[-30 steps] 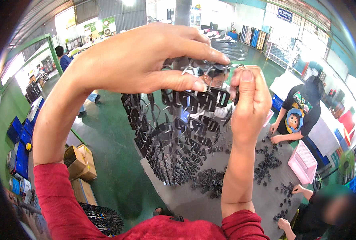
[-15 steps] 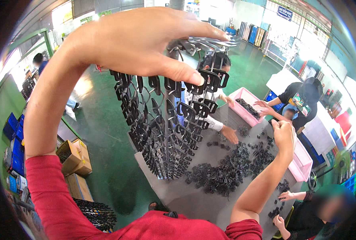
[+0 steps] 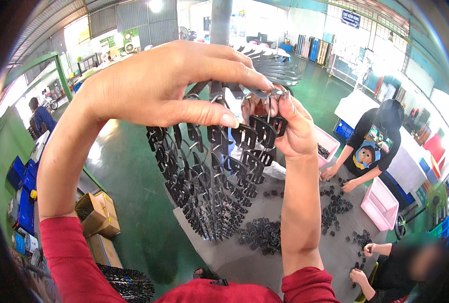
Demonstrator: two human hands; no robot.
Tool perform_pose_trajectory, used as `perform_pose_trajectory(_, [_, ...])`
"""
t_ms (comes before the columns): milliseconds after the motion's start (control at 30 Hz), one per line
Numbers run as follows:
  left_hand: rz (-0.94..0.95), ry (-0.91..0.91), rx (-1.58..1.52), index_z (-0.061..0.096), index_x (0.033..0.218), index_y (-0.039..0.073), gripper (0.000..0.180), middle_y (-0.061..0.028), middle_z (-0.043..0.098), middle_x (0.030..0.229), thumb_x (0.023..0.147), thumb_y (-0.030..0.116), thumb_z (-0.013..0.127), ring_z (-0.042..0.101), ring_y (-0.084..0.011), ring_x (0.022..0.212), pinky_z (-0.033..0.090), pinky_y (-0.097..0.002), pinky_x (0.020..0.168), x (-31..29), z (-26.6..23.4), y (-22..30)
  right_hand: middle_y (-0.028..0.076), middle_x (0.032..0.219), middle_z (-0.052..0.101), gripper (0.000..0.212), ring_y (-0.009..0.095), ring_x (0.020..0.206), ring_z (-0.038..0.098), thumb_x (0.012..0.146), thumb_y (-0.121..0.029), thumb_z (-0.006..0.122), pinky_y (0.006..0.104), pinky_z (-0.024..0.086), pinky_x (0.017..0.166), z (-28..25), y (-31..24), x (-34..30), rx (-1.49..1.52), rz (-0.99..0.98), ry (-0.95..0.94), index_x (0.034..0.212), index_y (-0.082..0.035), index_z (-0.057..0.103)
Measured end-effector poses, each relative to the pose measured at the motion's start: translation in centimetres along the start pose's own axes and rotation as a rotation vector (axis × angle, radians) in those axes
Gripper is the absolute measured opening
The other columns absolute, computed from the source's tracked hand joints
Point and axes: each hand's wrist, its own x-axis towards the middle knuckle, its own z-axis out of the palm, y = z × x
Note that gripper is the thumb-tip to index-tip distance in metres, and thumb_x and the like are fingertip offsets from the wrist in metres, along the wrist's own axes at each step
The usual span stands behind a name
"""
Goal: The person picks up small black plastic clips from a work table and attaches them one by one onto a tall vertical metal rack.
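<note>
A tall metal hanging rack (image 3: 217, 171) stands before me, its wire hooks strung with many small black plastic clips (image 3: 244, 135). Over its top reaches my left hand (image 3: 179, 83), fingers and thumb apart; the index fingertip touches a flat metal arm, and the thumb tip lies by the hung clips. My right hand (image 3: 297, 121) is up at the same spot, its thumb and fingers closed around the end of a hook. What it pinches is mostly hidden. Loose black clips (image 3: 260, 235) lie heaped on the grey table (image 3: 224, 255) below.
A person in black (image 3: 378, 136) leans over the table at the right; another person (image 3: 401, 267) handles clips at the lower right. Pink bins (image 3: 378, 204) stand along the table edge. Cardboard boxes (image 3: 98, 214) and blue crates (image 3: 20, 177) are at the left. A second loaded rack (image 3: 126, 283) hangs at lower left.
My right hand has risen from over the table to the rack's top, beside my left fingers. My left index finger has bent down onto the metal arm. The co-worker in black has reached onto the table.
</note>
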Motion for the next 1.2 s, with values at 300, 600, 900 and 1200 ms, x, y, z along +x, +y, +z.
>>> perform_pose_trajectory(300, [-0.003, 0.016, 0.011, 0.054, 0.125, 0.008, 0.057, -0.0186, 0.052, 0.126, 0.081, 0.044, 0.061, 0.050, -0.0361, 0.116, 0.040, -0.0422, 0.095, -0.6, 0.0, -0.3, 0.004, 0.084, 0.055, 0.035, 0.017, 0.090, 0.055, 0.095, -0.031, 0.047, 0.0306, 0.043, 0.083, 0.0, 0.5, 0.4, 0.051, -0.043, 0.006, 0.105, 0.002, 0.054])
perform_pose_trajectory(600, [0.004, 0.037, 0.024, 0.054, 0.127, 0.013, 0.053, -0.0179, 0.051, 0.125, 0.083, 0.042, 0.059, 0.051, -0.0364, 0.113, 0.041, -0.0426, 0.093, -0.7, -0.2, 0.5, -0.001, 0.075, 0.046, 0.037, 0.015, 0.083, 0.049, 0.096, -0.031, 0.045, 0.0249, 0.041, 0.070, 1.6, 0.6, 0.2, 0.171, -0.053, 0.063, 0.112, 0.002, 0.051])
perform_pose_trajectory(900, [-0.023, 0.023, 0.032, 0.054, 0.126, 0.012, 0.049, -0.0167, 0.053, 0.123, 0.084, 0.035, 0.059, 0.052, -0.0358, 0.110, 0.042, -0.0413, 0.091, -0.5, -0.2, 0.5, 0.001, 0.070, 0.048, 0.027, 0.006, 0.055, 0.040, 0.096, -0.024, 0.050, 0.0193, 0.031, 0.050, 4.5, -0.4, -0.5, -0.284, -0.221, 0.436, 0.079, -0.002, 0.052])
perform_pose_trajectory(1200, [-0.017, 0.017, 0.030, 0.055, 0.125, 0.008, 0.049, -0.0184, 0.054, 0.121, 0.084, 0.035, 0.058, 0.053, -0.0349, 0.111, 0.040, -0.0401, 0.094, -0.2, 0.5, 0.7, 0.002, 0.071, 0.047, 0.029, 0.007, 0.053, 0.038, 0.096, -0.024, 0.048, 0.0202, 0.029, 0.049, 3.6, -0.6, -1.0, -0.232, -0.242, 0.351, 0.077, -0.002, 0.050])
